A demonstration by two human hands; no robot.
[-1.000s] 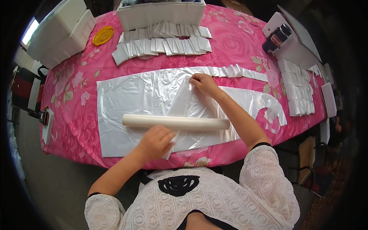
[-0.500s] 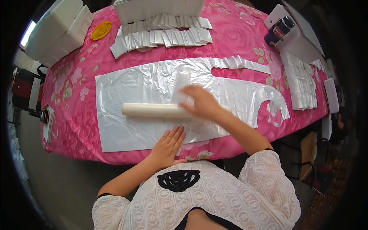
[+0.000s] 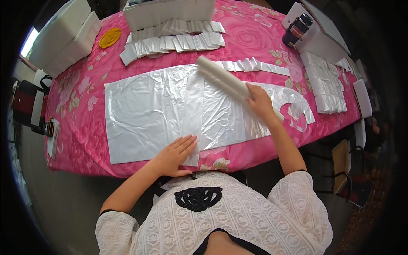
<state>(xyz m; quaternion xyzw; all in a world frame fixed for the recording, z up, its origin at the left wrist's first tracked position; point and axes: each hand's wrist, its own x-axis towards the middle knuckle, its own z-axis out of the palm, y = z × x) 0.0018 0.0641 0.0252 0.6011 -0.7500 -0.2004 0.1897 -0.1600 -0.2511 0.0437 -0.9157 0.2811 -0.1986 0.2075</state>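
A thin, glossy white plastic apron [image 3: 144, 114] lies spread on the table, creased, with cut-out curves and strap-like strips at its right end. Across its middle runs a straight edge, with a layer of the plastic to the left of it. My left hand [image 3: 175, 155] rests flat on the near part of the plastic, fingers stretched out. My right hand [image 3: 260, 102] is wrapped round a long, smooth white roll [image 3: 225, 78]. The roll slants over the apron's right half, its far end pointing up and left, its near end passing beyond my hand.
Rows of folded white plastic packets [image 3: 178, 42] lie at the back, before a white foam box [image 3: 170, 16]. More packets [image 3: 325, 85] are stacked at right, near a dark thermos bottle [image 3: 296, 30]. A yellow round lid [image 3: 110, 38] lies by foam boxes [image 3: 70, 46] at left.
My right hand has moved right and swung the roll from lying level across the plastic to a slant. My left hand has slid slightly left, still flat. The left layer of plastic now reaches a clear straight edge.
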